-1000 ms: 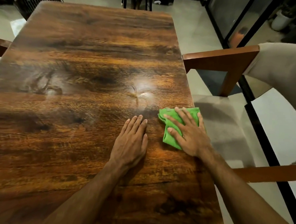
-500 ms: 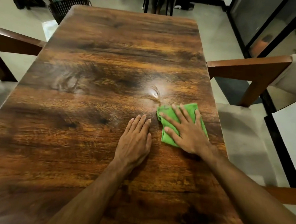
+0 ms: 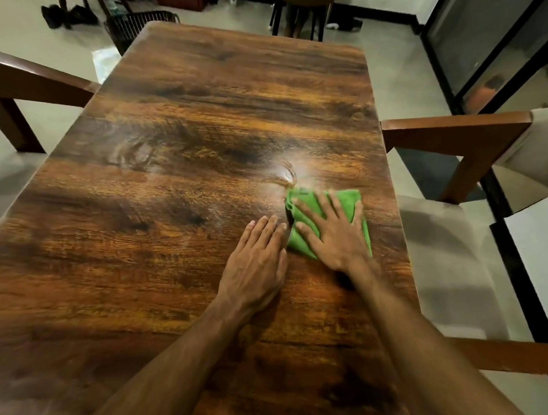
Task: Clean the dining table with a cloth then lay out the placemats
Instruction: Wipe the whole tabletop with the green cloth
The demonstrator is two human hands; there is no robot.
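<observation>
A home dining room: a long wooden dining table point(image 3: 204, 172) flanked by cushioned wooden chairs point(image 3: 448, 248), on a pale tiled floor point(image 3: 398, 55), with shoes point(image 3: 67, 14) left near the far wall.

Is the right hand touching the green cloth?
Touching. The head view shows the right hand lying flat with spread fingers on top of the green cloth, pressing it to the table.
</observation>
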